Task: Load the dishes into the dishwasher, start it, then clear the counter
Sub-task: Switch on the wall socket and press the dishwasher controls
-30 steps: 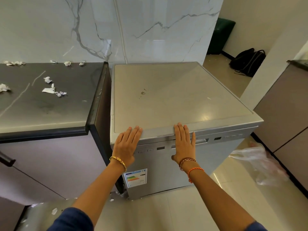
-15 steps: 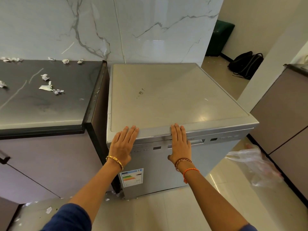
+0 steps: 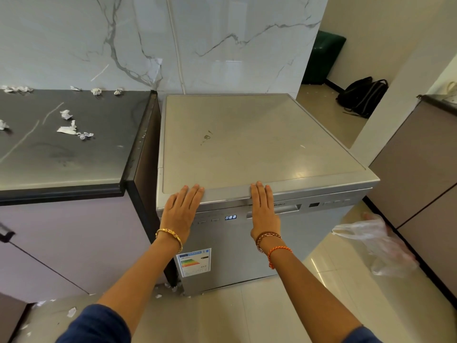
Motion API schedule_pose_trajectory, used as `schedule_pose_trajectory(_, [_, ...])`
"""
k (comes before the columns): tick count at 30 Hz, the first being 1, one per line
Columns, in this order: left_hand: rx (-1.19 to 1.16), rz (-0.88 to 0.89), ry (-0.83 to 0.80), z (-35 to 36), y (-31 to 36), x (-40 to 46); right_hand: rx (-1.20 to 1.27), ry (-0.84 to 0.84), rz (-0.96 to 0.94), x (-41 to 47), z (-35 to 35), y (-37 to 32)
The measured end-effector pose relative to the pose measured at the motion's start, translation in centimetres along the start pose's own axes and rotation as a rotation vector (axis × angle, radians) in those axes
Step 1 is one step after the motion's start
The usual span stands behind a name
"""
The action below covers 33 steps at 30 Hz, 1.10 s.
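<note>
At the front edge of the dishwasher (image 3: 247,144), in the head view, both hands lie flat with straight arms reaching forward. The left hand (image 3: 179,211) has its fingers (image 3: 195,191) straight and pressed together, tips resting on the top's front rim, palm over the control strip. The right hand (image 3: 263,214) lies the same way, its fingers (image 3: 258,194) straight and close together, tips on the rim, palm covering part of the door's handle recess. Neither hand curls round anything.

The dishwasher is a silver freestanding unit with its door shut; just between the two hands, below the fingertips, a small blue display (image 3: 230,217) is lit. An energy label (image 3: 194,262) is stuck on the door below the left wrist. Left of the left fingers, the dark counter (image 3: 74,157) stands just beside the machine, strewn with crumpled paper scraps (image 3: 74,131).
</note>
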<state>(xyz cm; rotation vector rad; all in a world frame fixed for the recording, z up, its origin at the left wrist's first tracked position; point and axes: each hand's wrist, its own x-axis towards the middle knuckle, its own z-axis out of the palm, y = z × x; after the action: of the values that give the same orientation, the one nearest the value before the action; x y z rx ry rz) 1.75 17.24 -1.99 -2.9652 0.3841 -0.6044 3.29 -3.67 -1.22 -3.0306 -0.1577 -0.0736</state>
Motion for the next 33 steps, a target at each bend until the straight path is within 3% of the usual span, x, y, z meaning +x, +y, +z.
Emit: schedule_pose_trajectory(33, [0.026, -0.109, 0.001, -0.1, 1.2, -0.1, -0.002, 0.059, -0.039, 0.0, 1.4, 0.6])
